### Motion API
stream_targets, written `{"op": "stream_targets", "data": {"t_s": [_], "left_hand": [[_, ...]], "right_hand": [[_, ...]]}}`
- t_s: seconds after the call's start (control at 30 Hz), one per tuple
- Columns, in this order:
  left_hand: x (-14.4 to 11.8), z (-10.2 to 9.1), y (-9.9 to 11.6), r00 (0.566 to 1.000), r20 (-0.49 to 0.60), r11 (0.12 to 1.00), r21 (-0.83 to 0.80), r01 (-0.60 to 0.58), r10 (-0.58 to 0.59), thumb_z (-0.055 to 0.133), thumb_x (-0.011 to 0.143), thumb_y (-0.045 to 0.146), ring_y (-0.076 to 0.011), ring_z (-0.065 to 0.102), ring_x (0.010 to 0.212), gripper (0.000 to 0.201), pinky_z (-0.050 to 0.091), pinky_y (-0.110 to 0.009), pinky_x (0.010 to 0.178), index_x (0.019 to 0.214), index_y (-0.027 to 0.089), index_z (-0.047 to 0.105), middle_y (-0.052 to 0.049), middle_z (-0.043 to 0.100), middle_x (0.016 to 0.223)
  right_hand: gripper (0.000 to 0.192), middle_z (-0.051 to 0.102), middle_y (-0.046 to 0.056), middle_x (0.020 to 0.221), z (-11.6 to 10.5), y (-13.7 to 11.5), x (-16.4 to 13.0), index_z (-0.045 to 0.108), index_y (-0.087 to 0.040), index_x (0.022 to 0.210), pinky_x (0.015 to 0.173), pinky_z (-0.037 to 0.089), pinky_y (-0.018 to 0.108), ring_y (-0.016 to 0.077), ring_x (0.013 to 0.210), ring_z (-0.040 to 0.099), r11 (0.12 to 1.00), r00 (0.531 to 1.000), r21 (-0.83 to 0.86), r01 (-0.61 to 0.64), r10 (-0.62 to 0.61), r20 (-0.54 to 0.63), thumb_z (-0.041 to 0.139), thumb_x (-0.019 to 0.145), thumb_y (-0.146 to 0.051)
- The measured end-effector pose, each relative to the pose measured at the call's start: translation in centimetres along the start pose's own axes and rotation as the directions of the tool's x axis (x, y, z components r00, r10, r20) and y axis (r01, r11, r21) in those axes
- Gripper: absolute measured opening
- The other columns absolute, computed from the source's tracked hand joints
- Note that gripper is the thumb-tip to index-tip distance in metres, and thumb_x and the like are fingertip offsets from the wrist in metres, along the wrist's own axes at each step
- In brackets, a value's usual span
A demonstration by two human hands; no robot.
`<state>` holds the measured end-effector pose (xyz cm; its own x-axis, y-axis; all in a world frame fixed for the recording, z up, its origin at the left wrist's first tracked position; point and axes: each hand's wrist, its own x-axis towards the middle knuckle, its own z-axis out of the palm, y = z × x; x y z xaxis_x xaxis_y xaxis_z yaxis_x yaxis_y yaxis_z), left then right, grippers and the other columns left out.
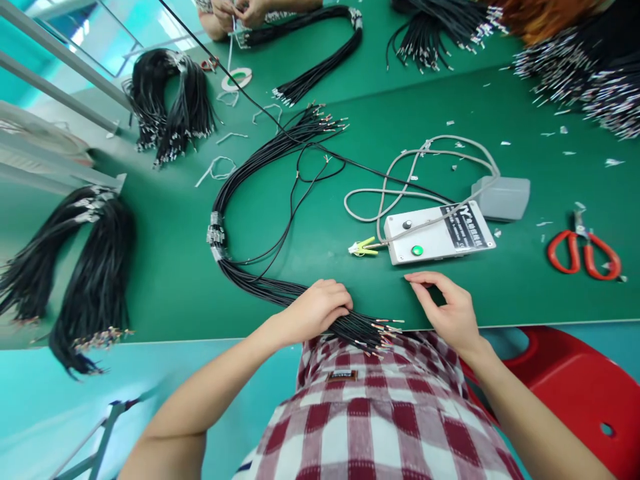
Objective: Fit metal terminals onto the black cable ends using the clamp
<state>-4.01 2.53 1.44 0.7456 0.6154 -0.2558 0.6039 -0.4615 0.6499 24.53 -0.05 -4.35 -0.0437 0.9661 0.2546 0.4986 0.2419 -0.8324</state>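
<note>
The left hand (pixel 315 310) lies curled over a long bundle of black wires (pixel 260 170), fingers closed down on it near the front edge of the green table (pixel 500 293), just short of the stripped, metal-tipped ends that fan out over the person's checked shirt (pixel 370 413). From that grip the bundle runs left along the table edge, bends at a taped band, and sweeps up and to the right — its far ends splay out near the middle of the table. The right hand (pixel 447 307) holds nothing: it hovers palm-down with fingers loosely bent, thumb and forefinger pointing left toward the wire tips, near them but apart. Just beyond it sits a small white tester box (pixel 440 235) with a green lit button, a black knob and a dark label; yellow-green clips (pixel 363 247) stick out of its left side, and a grey cable loops from it to a grey pedal-like unit (pixel 503 197). Red-handled scissors (pixel 584 252) lie well to the right of the box. More black wire bundles rest at the left edge and across the far side of the table, with a roll of tape (pixel 237 79) near another person's hands (pixel 235 12) at the top. A red chair (pixel 565 393) shows at the lower right.
</note>
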Motion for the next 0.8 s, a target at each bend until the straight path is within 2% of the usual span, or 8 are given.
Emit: {"op": "stream_targets", "data": {"t_s": [0.17, 0.27, 0.33, 0.37, 0.43, 0.5, 0.57, 0.8], "left_hand": [[-0.2, -0.4, 0.0, 0.996, -0.091, 0.979, -0.203, -0.014, -0.004, 0.048, 0.098, 0.019, -0.0187, 0.058, 0.093, 0.012, 0.043, -0.033, 0.090, 0.093, 0.018, 0.058, -0.005, 0.065, 0.095], [-0.5, -0.8, 0.4, 0.990, -0.128, 0.933, -0.359, 0.011, -0.061, 0.052, 0.095, 0.017, -0.0152, 0.056, 0.084, 0.007, 0.045, -0.028, 0.081, 0.088, 0.018, 0.054, -0.003, 0.061, 0.090], [-0.6, -1.0, 0.7, 0.980, -0.147, 0.914, -0.401, 0.061, -0.130, 0.051, 0.094, 0.017, -0.0129, 0.051, 0.073, 0.008, 0.044, -0.025, 0.070, 0.086, 0.019, 0.050, 0.000, 0.056, 0.082], [-0.6, -1.0, 0.8, 0.979, -0.146, 0.921, -0.381, 0.075, -0.140, 0.050, 0.094, 0.017, -0.0128, 0.049, 0.071, 0.008, 0.043, -0.024, 0.068, 0.086, 0.019, 0.050, 0.001, 0.054, 0.079], [-0.4, -1.0, 0.9, 0.990, -0.107, 0.963, -0.264, 0.058, -0.089, 0.052, 0.094, 0.018, -0.0145, 0.050, 0.076, 0.006, 0.043, -0.026, 0.072, 0.088, 0.019, 0.052, -0.001, 0.056, 0.083], [-0.1, -0.8, 0.9, 0.999, -0.033, 0.994, -0.111, 0.014, -0.018, 0.051, 0.095, 0.017, -0.0178, 0.052, 0.085, 0.008, 0.042, -0.030, 0.079, 0.089, 0.018, 0.056, -0.004, 0.059, 0.090], [0.1, -0.7, 0.9, 1.000, 0.020, 1.000, -0.029, -0.002, 0.002, 0.046, 0.097, 0.015, -0.0190, 0.052, 0.087, 0.014, 0.042, -0.031, 0.080, 0.088, 0.018, 0.058, -0.005, 0.060, 0.091], [-0.3, -0.9, 0.3, 0.999, 0.043, 0.996, -0.085, -0.013, 0.017, 0.050, 0.098, 0.018, -0.0182, 0.056, 0.089, 0.011, 0.041, -0.031, 0.086, 0.092, 0.018, 0.060, -0.004, 0.060, 0.090]], "right_hand": [[0.011, 0.076, 0.004, 0.099, 0.1, -0.8, 0.2, 0.071, -0.023, 0.100, 0.085, 0.058, 0.034, 0.0193, 0.090, 0.071, 0.997, 0.997, 0.056, -0.059, 0.055, 0.061, 0.063, 0.094, -0.027], [0.015, 0.077, 0.003, 0.103, 0.4, -2.1, 0.2, 0.071, -0.024, 0.104, 0.088, 0.058, 0.032, 0.0186, 0.094, 0.072, 0.989, 0.976, 0.119, -0.085, 0.058, 0.210, 0.058, 0.097, -0.028], [0.021, 0.076, 0.003, 0.109, 0.6, -3.0, 0.1, 0.070, -0.025, 0.110, 0.092, 0.057, 0.032, 0.0182, 0.100, 0.071, 0.987, 0.945, 0.151, -0.055, 0.003, 0.327, 0.052, 0.099, -0.026], [0.024, 0.075, 0.003, 0.113, 0.7, -3.2, 0.0, 0.069, -0.026, 0.114, 0.095, 0.056, 0.033, 0.0181, 0.104, 0.070, 0.987, 0.929, 0.161, -0.028, -0.033, 0.368, 0.050, 0.100, -0.025], [0.028, 0.073, 0.003, 0.119, 0.8, -3.4, -0.2, 0.067, -0.026, 0.121, 0.100, 0.054, 0.035, 0.0185, 0.111, 0.068, 0.986, 0.910, 0.164, 0.019, -0.085, 0.407, 0.047, 0.101, -0.023], [0.028, 0.072, 0.004, 0.121, 0.8, -3.1, -0.3, 0.066, -0.026, 0.121, 0.101, 0.053, 0.036, 0.0193, 0.113, 0.067, 0.990, 0.920, 0.142, 0.024, -0.077, 0.385, 0.047, 0.101, -0.023], [0.026, 0.073, 0.005, 0.119, 0.7, -2.7, -0.3, 0.067, -0.026, 0.118, 0.100, 0.054, 0.037, 0.0198, 0.111, 0.068, 0.994, 0.938, 0.112, -0.007, -0.032, 0.346, 0.048, 0.101, -0.024], [0.023, 0.074, 0.004, 0.112, 0.7, -2.2, -0.1, 0.068, -0.025, 0.113, 0.096, 0.054, 0.035, 0.0187, 0.104, 0.069, 0.992, 0.948, 0.101, -0.076, 0.041, 0.317, 0.049, 0.102, -0.027]]}}
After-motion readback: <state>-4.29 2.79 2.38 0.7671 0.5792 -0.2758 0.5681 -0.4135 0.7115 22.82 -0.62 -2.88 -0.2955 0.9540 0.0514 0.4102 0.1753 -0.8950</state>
